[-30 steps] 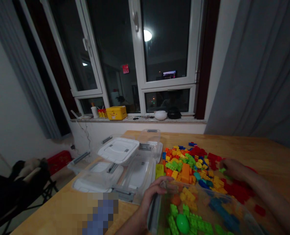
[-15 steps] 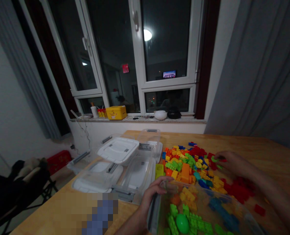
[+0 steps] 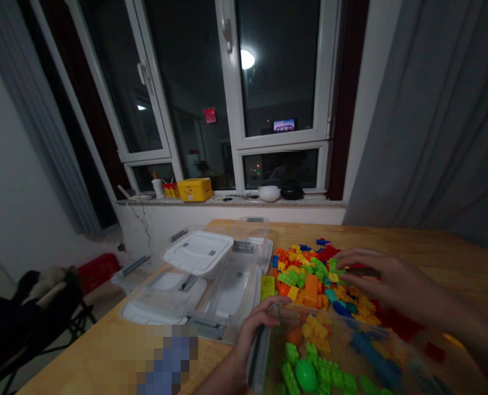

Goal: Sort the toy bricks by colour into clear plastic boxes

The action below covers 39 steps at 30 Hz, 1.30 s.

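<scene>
My left hand (image 3: pixel 257 328) is closed on the near-left end of a clear plastic storage box (image 3: pixel 257 359), its fingers over the rim. Inside the box lie green toy bricks (image 3: pixel 336 378), a green egg-shaped piece (image 3: pixel 307 376), and yellow and blue pieces. Beyond the box, my right hand (image 3: pixel 381 271) is over the right side of a heap of mixed toy bricks (image 3: pixel 312 291). Its fingertips are closed on a green toy brick (image 3: pixel 335 266). Part of the heap is hidden behind that hand.
To the left stand several clear boxes (image 3: pixel 231 291) and white lids (image 3: pixel 198 251). Red bricks (image 3: pixel 398 323) lie beneath my right forearm. The wooden table (image 3: pixel 433 247) reaches to the windowsill wall, where a yellow box (image 3: pixel 195 190) sits. A blurred blue patch (image 3: pixel 167 365) is at the lower left.
My right hand has moved left across the heap, carrying the green brick with it. The left hand and the box have stayed in place.
</scene>
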### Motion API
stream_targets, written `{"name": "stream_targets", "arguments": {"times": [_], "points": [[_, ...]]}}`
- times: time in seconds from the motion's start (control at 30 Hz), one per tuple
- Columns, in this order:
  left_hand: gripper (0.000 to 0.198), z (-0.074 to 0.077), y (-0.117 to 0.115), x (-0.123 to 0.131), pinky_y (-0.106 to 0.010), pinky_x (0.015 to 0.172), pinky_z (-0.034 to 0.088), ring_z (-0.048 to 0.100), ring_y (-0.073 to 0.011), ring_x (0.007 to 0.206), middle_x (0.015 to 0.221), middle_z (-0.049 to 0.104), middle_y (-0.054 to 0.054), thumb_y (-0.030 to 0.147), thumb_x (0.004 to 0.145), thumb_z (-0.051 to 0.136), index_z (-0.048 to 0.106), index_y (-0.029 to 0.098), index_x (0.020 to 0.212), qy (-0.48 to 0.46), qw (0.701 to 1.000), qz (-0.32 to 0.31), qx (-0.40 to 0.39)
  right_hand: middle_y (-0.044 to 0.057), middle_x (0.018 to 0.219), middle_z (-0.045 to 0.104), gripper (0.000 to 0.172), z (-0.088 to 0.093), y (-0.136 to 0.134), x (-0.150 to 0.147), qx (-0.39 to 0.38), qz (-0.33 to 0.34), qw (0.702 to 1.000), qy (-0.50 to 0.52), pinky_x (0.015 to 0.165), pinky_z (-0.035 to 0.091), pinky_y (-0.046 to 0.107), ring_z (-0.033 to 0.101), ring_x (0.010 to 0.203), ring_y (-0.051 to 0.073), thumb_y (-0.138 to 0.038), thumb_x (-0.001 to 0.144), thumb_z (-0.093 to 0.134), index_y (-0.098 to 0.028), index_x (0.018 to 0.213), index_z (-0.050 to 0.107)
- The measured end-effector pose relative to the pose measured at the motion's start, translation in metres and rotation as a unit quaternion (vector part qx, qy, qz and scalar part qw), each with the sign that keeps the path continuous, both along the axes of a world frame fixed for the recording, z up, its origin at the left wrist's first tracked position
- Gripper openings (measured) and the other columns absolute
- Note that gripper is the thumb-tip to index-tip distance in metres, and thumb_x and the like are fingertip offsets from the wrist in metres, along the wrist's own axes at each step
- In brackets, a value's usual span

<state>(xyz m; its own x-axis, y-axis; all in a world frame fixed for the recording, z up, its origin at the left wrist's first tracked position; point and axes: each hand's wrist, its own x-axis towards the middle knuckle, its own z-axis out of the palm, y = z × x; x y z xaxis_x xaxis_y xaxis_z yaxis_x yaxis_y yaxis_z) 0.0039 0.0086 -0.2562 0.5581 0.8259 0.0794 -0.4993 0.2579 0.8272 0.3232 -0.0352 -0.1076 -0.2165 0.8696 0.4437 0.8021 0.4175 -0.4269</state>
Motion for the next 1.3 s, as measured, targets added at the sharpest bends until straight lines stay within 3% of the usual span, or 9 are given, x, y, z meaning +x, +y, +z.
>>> {"name": "stream_targets", "arguments": {"times": [0.3,0.53,0.7,0.97,1.13,1.3], "points": [[0.047,0.016,-0.004,0.002,-0.046,0.116,0.037,0.059,-0.0377,0.133,0.129,0.074,-0.008,0.029,0.071,0.068,0.077,0.023,0.117,-0.004,0.999,-0.035,-0.015,0.002,0.123,0.084,0.032,0.011,-0.044,-0.043,-0.04,0.069,0.996,-0.039,0.105,0.062,0.048,0.076,0.117,0.029,-0.051,0.094,0.065,-0.038,0.121,0.076],[0.042,0.004,0.004,0.0,-0.044,0.113,0.039,0.06,-0.0371,0.131,0.125,0.075,-0.009,0.029,0.071,0.07,0.077,0.024,0.112,0.0,0.999,-0.042,0.03,-0.004,0.128,0.082,0.026,0.006,-0.06,-0.058,-0.11,0.12,0.986,-0.03,0.104,0.064,0.042,0.075,0.121,0.026,-0.048,0.095,0.066,-0.045,0.119,0.076],[0.037,-0.002,0.009,0.001,-0.042,0.115,0.037,0.055,-0.0369,0.136,0.128,0.074,-0.007,0.027,0.069,0.07,0.077,0.023,0.105,0.003,0.999,-0.02,0.036,-0.002,0.13,0.081,0.028,0.015,-0.072,-0.07,-0.174,0.178,0.968,-0.04,0.102,0.063,0.033,0.076,0.119,0.023,-0.034,0.099,0.061,-0.04,0.123,0.074],[0.042,0.006,0.004,0.001,-0.043,0.116,0.035,0.056,-0.0368,0.136,0.135,0.071,-0.008,0.024,0.071,0.065,0.078,0.021,0.11,-0.007,1.0,-0.029,0.004,0.005,0.127,0.081,0.023,0.019,-0.08,-0.082,-0.227,0.171,0.955,-0.09,0.104,0.062,0.039,0.075,0.118,0.028,-0.033,0.097,0.059,-0.029,0.113,0.075],[0.035,-0.002,0.009,0.0,-0.041,0.114,0.037,0.055,-0.0369,0.137,0.131,0.073,-0.007,0.023,0.068,0.07,0.079,0.022,0.102,-0.017,0.999,-0.03,0.024,0.006,0.127,0.081,0.025,0.015,-0.079,-0.083,-0.24,0.164,0.95,-0.111,0.103,0.062,0.041,0.076,0.116,0.028,-0.024,0.095,0.058,-0.029,0.112,0.075],[0.03,-0.01,0.011,-0.003,-0.042,0.112,0.04,0.054,-0.0377,0.138,0.129,0.074,-0.007,0.026,0.069,0.072,0.079,0.024,0.098,-0.004,0.999,-0.034,0.014,0.006,0.122,0.083,0.027,0.028,-0.08,-0.092,-0.232,0.172,0.953,-0.093,0.105,0.061,0.043,0.077,0.114,0.03,-0.023,0.091,0.062,-0.029,0.113,0.077]]}}
